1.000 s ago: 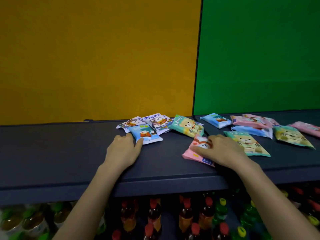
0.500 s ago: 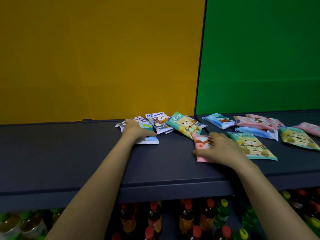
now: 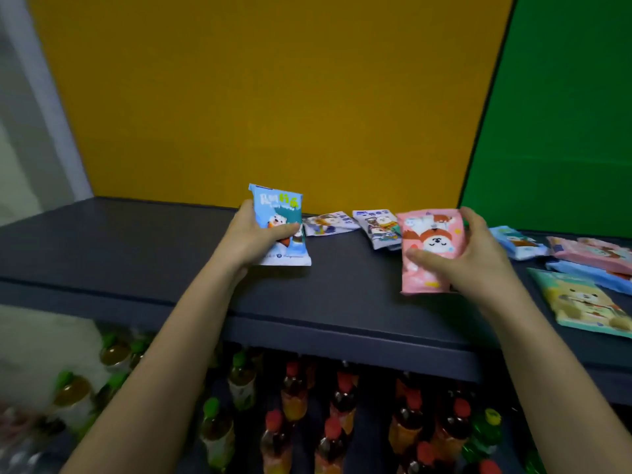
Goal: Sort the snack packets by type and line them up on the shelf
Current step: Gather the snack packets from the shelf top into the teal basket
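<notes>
Your left hand (image 3: pixel 251 239) grips the blue packet (image 3: pixel 282 227) upright on the shelf (image 3: pixel 136 248); your right hand (image 3: pixel 478 265) holds the pink packet (image 3: pixel 431 249)

1 head-worn camera looks forward and down, close over the dark shelf (image 3: pixel 119 248).

Shelf (image 3: pixel 136 254): dark grey, flat top.
Back middle: two white packets (image 3: pixel 330 223) lying flat.
Right end: blue packet (image 3: pixel 516 241), pink packets (image 3: pixel 591 254), green packet (image 3: pixel 584 302), clustered.

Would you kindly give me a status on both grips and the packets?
Left grip holds blue packet upright. Right grip holds pink packet upright. Other packets lie flat on shelf, behind and right.
</notes>
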